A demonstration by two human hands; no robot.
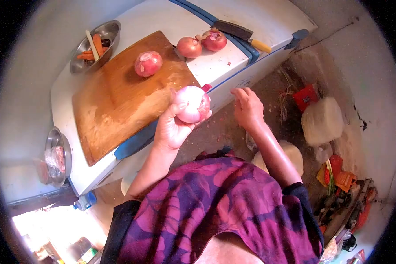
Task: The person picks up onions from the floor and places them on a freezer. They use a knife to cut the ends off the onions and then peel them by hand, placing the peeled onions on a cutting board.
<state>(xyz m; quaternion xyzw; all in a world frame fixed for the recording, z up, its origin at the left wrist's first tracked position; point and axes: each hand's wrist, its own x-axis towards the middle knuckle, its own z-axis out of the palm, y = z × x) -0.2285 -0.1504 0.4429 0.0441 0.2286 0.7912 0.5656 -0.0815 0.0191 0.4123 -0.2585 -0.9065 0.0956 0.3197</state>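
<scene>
Peeling seems under way: beside the cutting board (114,101), the left hand (174,128) clasps an onion (191,104); farther off, the right hand (250,110) curls, grip unclear. Further peeling would call it over.

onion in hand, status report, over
Left hand gripping onion, pale side showing. Right hand apart, loosely curled. Another onion on board; cleaver clear of both hands.
</scene>
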